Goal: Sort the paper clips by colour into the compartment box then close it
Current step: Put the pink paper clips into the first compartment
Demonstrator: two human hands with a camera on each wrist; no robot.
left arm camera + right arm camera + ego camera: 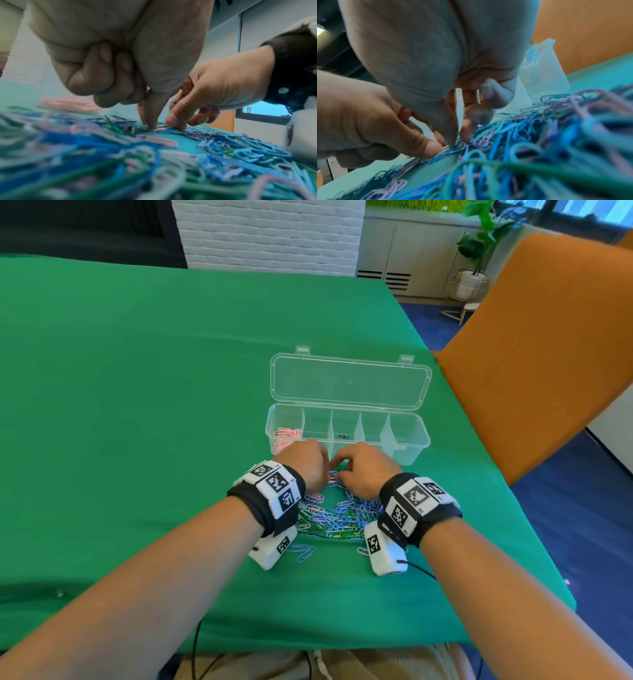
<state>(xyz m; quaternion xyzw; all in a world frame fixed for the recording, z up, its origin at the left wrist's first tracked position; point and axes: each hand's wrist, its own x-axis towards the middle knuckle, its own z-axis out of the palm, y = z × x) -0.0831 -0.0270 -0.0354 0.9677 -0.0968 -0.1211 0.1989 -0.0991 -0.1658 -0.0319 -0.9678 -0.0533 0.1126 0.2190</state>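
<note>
Just beyond both hands the compartment box [346, 436] lies with its lid [349, 381] thrown back, pink clips [286, 436] already in its leftmost compartment. Beneath the wrists spreads the mixed paper clip pile [334, 517]. The left hand [305, 465] and right hand [364, 469] meet fingertip to fingertip at its far edge, likely teasing out one clip; whether either actually pinches one I cannot tell.

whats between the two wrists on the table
The mixed pile of clips on the green cloth, shown in the head view.
</note>
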